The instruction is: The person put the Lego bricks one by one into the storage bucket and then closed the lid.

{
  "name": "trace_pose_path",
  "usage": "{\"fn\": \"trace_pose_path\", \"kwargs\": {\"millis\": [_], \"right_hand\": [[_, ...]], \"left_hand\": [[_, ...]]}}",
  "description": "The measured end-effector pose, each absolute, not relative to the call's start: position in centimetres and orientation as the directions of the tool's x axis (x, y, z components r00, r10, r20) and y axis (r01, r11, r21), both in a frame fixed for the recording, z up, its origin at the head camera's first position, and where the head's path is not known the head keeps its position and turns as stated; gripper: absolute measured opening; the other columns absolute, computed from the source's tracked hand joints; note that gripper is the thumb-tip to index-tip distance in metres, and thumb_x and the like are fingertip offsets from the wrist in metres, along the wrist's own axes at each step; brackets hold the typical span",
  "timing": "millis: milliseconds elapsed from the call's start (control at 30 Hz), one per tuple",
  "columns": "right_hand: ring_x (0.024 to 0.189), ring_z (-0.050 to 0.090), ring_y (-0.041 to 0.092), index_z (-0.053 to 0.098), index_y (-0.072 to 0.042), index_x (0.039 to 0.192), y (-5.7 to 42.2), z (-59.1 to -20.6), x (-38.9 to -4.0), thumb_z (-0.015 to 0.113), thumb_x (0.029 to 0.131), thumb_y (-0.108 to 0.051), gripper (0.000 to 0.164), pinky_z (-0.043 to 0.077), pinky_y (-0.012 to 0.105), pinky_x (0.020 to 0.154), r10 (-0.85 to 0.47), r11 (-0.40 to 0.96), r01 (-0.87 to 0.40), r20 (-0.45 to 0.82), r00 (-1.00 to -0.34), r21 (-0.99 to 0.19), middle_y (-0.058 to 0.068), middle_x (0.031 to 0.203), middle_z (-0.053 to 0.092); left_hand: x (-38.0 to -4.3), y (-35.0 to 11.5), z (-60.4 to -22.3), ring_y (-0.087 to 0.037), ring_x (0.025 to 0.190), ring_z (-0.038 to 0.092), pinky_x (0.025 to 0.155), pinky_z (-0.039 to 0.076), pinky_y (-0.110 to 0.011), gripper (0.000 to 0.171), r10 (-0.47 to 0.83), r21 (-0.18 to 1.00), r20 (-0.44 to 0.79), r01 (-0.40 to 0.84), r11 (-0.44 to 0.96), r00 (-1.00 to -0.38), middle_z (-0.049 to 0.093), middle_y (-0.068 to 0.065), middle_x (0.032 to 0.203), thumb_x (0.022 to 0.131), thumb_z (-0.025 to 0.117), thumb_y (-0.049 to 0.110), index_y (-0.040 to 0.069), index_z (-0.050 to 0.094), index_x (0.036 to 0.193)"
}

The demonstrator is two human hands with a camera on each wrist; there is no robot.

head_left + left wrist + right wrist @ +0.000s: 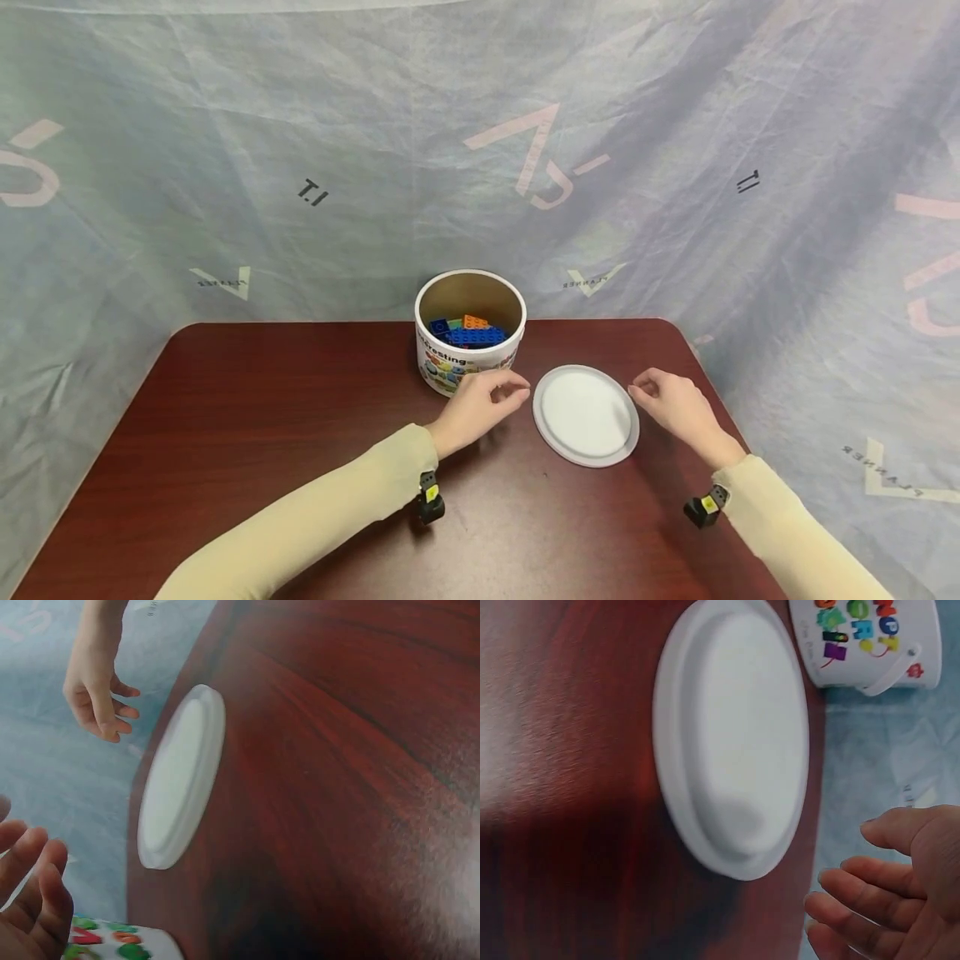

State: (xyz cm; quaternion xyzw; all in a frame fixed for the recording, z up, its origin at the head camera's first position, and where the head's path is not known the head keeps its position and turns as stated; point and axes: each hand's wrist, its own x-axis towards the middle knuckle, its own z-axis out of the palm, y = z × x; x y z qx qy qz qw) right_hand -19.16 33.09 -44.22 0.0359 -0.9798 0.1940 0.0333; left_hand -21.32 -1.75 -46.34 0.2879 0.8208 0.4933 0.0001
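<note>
A round white lid [586, 414] lies flat on the table, between the two hands. Just left of the lid, my left hand [480, 407] hovers with loosely bent fingers and nothing in them, in front of the bucket. On the lid's other side, my right hand [677, 408] hangs near its edge, also holding nothing; its fingers [870, 889] show apart from the lid in the right wrist view. The white printed bucket [468, 360] stands lidless at the back, with blue bricks [477, 337] and an orange brick [476, 322] inside. Its handle [894, 673] appears in the right wrist view.
The dark red wooden table [285, 400] has rounded back corners. A grey printed cloth [360, 167] hangs behind it and along the sides. The bucket stands close to the table's back edge.
</note>
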Motion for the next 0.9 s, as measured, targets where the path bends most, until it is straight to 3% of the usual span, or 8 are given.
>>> {"fn": "trace_pose_path", "kwargs": {"millis": [167,400,567,900], "right_hand": [[0.084,0.072,0.030,0.073,-0.002,0.111,33.9,-45.7,-18.7,0.070,0.100,-0.024,0.025,0.057,0.049,0.067,-0.033,0.925,-0.044,0.036,-0.999,-0.377,0.013,0.097,0.076],[0.082,0.072,0.030,0.072,-0.001,0.112,34.6,-47.1,-18.3,0.069,0.099,-0.023,0.025,0.057,0.048,0.065,-0.019,0.923,-0.028,0.027,-0.999,-0.383,0.014,0.096,0.076],[0.082,0.072,0.028,0.072,-0.002,0.112,34.6,-47.9,-18.3,0.068,0.099,-0.024,0.026,0.056,0.047,0.066,-0.002,0.923,-0.007,0.012,-1.000,-0.385,0.012,0.095,0.076],[0.082,0.071,0.027,0.073,-0.001,0.111,34.7,-48.9,-18.4,0.068,0.098,-0.023,0.025,0.057,0.047,0.067,0.014,0.924,0.015,-0.006,-1.000,-0.382,0.011,0.093,0.076]], "left_hand": [[-22.0,-0.2,-48.4,-0.006,0.073,0.060,0.069,0.053,-0.024,0.020,0.495,0.805,0.213,0.438,0.400,-0.843,0.073,0.006,0.097,0.103,0.068,0.026,0.015,0.077,0.118],[-22.7,1.8,-51.0,-0.008,0.077,0.062,0.073,0.053,-0.025,0.018,0.461,0.768,0.218,0.443,0.463,-0.860,0.075,0.001,0.093,0.101,0.070,0.019,0.008,0.077,0.113],[-22.7,2.8,-52.0,-0.011,0.083,0.068,0.079,0.056,-0.031,0.014,0.410,0.755,0.168,0.385,0.530,-0.896,0.075,0.003,0.090,0.100,0.071,0.020,0.011,0.077,0.109],[-23.1,4.2,-52.4,-0.011,0.079,0.067,0.073,0.055,-0.032,0.007,0.277,0.759,0.120,0.268,0.594,-0.953,0.071,0.005,0.085,0.098,0.072,0.023,0.016,0.075,0.097]]}}
